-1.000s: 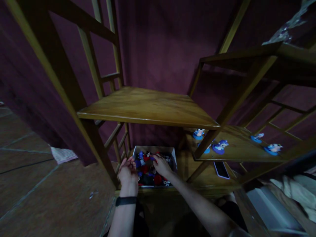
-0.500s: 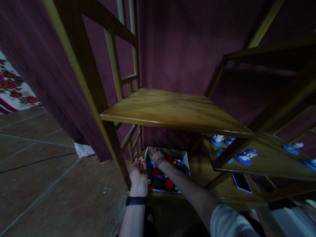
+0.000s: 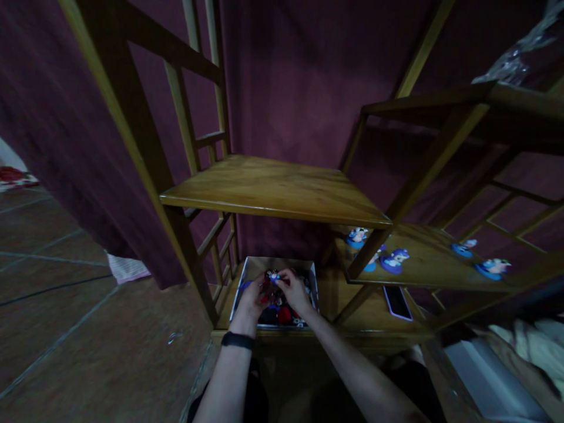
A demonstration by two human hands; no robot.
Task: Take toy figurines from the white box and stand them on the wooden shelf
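Observation:
A white open box [image 3: 315, 288] on the low shelf holds a jumble of small red, black and blue pieces [image 3: 284, 315]. Over it, my right hand [image 3: 294, 291] pinches a small blue-and-white figurine [image 3: 274, 275] between thumb and fingers. Beside that figurine is my left hand [image 3: 253, 298], a dark band on its wrist, its palm turned inward and its fingers loosely cupped. Whether the left fingertips touch the figurine is hard to make out in the dim light.
A wooden shelf board [image 3: 277, 185] juts out above the box, with an upright post [image 3: 176, 235] at left. Several small figurines [image 3: 395, 259] stand on the shelf at right, above a phone [image 3: 398, 302]. Another person's arm [image 3: 513, 358] is near a grey box [image 3: 489, 382].
My right hand has come up from inside the box with a small figurine. My left hand has moved in over the box beside it. The view has shifted to the right.

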